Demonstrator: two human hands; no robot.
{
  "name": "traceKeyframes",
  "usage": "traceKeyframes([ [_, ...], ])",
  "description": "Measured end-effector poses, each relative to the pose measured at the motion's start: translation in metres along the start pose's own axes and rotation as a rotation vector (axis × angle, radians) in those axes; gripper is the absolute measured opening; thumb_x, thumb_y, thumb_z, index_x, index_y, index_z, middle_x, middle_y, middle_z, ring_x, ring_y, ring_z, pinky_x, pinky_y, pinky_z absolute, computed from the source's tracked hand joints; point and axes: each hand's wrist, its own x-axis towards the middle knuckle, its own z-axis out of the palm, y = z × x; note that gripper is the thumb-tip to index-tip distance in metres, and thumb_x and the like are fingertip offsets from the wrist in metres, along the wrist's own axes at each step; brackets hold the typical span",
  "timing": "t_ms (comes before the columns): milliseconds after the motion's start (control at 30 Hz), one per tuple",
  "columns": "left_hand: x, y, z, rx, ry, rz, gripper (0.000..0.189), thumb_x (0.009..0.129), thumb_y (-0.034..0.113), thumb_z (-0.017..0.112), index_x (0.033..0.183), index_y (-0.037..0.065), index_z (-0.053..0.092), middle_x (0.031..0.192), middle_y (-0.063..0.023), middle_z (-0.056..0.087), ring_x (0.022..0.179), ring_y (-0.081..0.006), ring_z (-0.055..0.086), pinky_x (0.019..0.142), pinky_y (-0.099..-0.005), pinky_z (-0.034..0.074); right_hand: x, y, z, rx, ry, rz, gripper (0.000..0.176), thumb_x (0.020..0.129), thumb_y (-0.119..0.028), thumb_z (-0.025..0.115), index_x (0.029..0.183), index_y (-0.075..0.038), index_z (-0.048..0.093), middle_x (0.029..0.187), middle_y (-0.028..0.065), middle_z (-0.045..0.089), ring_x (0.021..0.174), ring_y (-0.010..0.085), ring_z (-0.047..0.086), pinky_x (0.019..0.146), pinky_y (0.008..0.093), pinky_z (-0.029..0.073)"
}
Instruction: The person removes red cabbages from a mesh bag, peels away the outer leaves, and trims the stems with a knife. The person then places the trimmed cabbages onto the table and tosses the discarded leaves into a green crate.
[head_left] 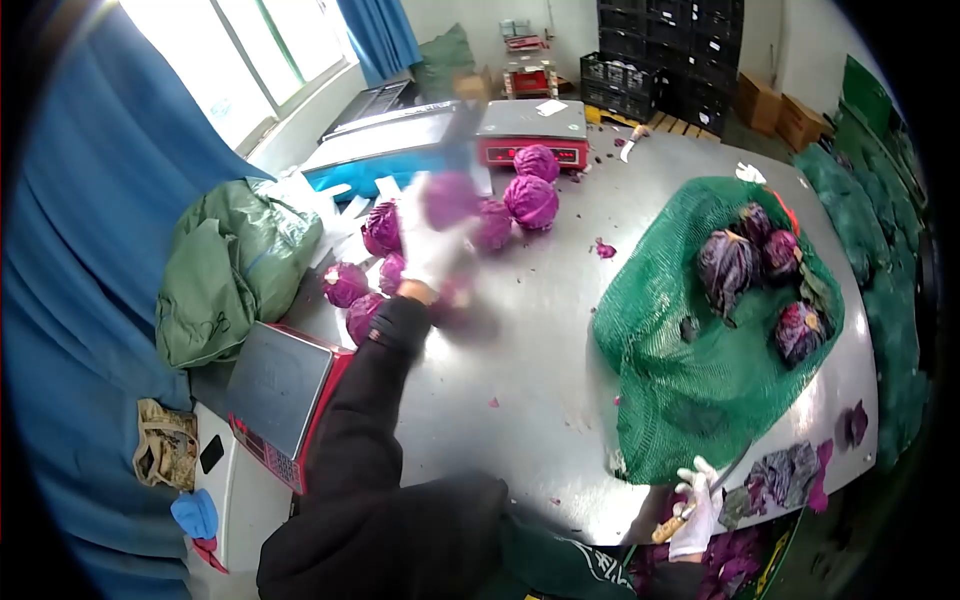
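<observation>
My left hand [436, 245], in a white glove and smeared by motion, reaches out over the far left of the metal table. A blurred red cabbage [450, 200] is in its fingers. Around it sit several trimmed red cabbages [531, 202], some beside the scale and some nearer the left edge [345, 285]. Low on the right, my right hand [699, 510], also gloved, is closed around a knife [672, 525] with a wooden handle; its thin blade points up toward the net bag. On the green net bag [650, 370] lie several untrimmed, dark-leaved cabbages [728, 265].
Two red scales stand at the back [530, 120] and front left [280, 385]. Another knife [635, 142] lies at the far edge. Loose leaves [780, 478] lie at the right corner; more fill a container [735, 565] below. A green sack [235, 265] leans left.
</observation>
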Motion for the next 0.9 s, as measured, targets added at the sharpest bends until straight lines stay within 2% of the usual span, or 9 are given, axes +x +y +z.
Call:
traceKeyframes([
  [167, 0.043, -0.143, -0.091, 0.474, 0.648, -0.148, 0.083, 0.061, 0.026, 0.089, 0.132, 0.003, 0.052, 0.119, -0.022, 0.06, 0.11, -0.0348, 0.059, 0.098, -0.0405, 0.046, -0.001, 0.002, 0.0, -0.027, -0.008, 0.034, 0.033, 0.097, -0.027, 0.062, 0.124, -0.009, 0.059, 0.096, 0.0042, 0.067, 0.069, 0.005, 0.057, 0.045, 0.0159, 0.038],
  [233, 0.032, -0.14, -0.115, 0.608, 0.512, -0.361, 0.087, 0.059, 0.029, 0.088, 0.133, 0.005, 0.048, 0.128, -0.0248, 0.05, 0.119, -0.0386, 0.052, 0.103, -0.0429, 0.045, 0.004, 0.008, 0.0, -0.018, 0.007, 0.073, 0.032, 0.097, -0.027, 0.063, 0.123, -0.009, 0.059, 0.094, 0.0038, 0.067, 0.068, 0.0053, 0.057, 0.045, 0.016, 0.038],
  [333, 0.027, -0.196, -0.137, 0.733, 0.335, -0.266, 0.086, 0.058, 0.027, 0.089, 0.131, 0.003, 0.05, 0.114, -0.0229, 0.061, 0.107, -0.0367, 0.061, 0.093, -0.0436, 0.051, 0.005, 0.002, 0.012, -0.016, 0.009, 0.134, 0.028, 0.096, -0.017, 0.06, 0.123, -0.01, 0.06, 0.094, 0.0036, 0.066, 0.067, 0.0051, 0.056, 0.049, 0.0173, 0.037],
  [467, 0.044, -0.189, -0.138, 0.624, -0.143, -0.56, 0.113, 0.068, 0.045, 0.086, 0.153, 0.007, 0.023, 0.14, -0.0257, 0.048, 0.124, -0.035, 0.054, 0.099, -0.0447, 0.048, 0.01, -0.011, 0.023, 0.074, -0.059, 0.155, 0.042, 0.099, -0.014, 0.055, 0.14, -0.009, 0.049, 0.099, 0.0056, 0.066, 0.069, 0.006, 0.058, 0.052, 0.0161, 0.039],
  [533, 0.068, -0.221, -0.151, 1.105, -0.357, -0.664, 0.12, 0.066, 0.057, 0.083, 0.156, 0.012, 0.018, 0.153, -0.0293, 0.03, 0.138, -0.042, 0.037, 0.112, -0.0494, 0.035, 0.013, -0.004, 0.015, 0.113, -0.088, 0.125, 0.049, 0.101, -0.018, 0.054, 0.147, -0.01, 0.041, 0.105, 0.0084, 0.067, 0.076, 0.0098, 0.064, 0.052, 0.0188, 0.043],
  [567, 0.071, -0.171, -0.129, 1.204, -0.38, -0.688, 0.119, 0.069, 0.058, 0.08, 0.157, 0.012, 0.014, 0.155, -0.0267, 0.028, 0.144, -0.0437, 0.026, 0.116, -0.0536, 0.023, 0.011, -0.002, 0.016, 0.123, -0.072, 0.115, 0.051, 0.101, -0.022, 0.055, 0.148, -0.012, 0.04, 0.105, 0.0072, 0.067, 0.08, 0.0115, 0.065, 0.055, 0.0205, 0.045],
  [633, 0.078, -0.144, -0.09, 1.181, -0.236, -0.251, 0.096, 0.079, 0.044, 0.078, 0.153, 0.009, 0.028, 0.151, -0.0248, 0.036, 0.14, -0.0411, 0.034, 0.114, -0.0483, 0.028, 0.013, 0.007, 0.011, 0.092, -0.035, 0.105, 0.053, 0.101, -0.023, 0.054, 0.15, -0.012, 0.037, 0.112, 0.0073, 0.065, 0.086, 0.0128, 0.066, 0.059, 0.0206, 0.046],
  [767, 0.046, 0.003, 0.051, 0.088, -0.44, -0.045, 0.059, 0.09, 0.017, 0.069, 0.141, 0.0, 0.046, 0.138, -0.0173, 0.052, 0.128, -0.0275, 0.05, 0.108, -0.0348, 0.038, 0.013, 0.014, -0.004, 0.117, 0.029, 0.095, 0.052, 0.102, -0.018, 0.051, 0.151, -0.013, 0.035, 0.116, 0.0052, 0.06, 0.096, 0.0133, 0.063, 0.069, 0.0217, 0.049],
  [900, -0.016, 0.123, 0.188, -0.316, -0.956, -0.071, 0.058, 0.093, 0.025, 0.068, 0.141, 0.001, 0.046, 0.131, -0.0166, 0.057, 0.122, -0.022, 0.054, 0.102, -0.0331, 0.044, 0.017, 0.03, -0.038, 0.145, 0.154, 0.004, 0.05, 0.1, -0.006, 0.049, 0.149, -0.014, 0.041, 0.112, -0.0002, 0.057, 0.093, 0.0079, 0.057, 0.079, 0.0204, 0.048],
])
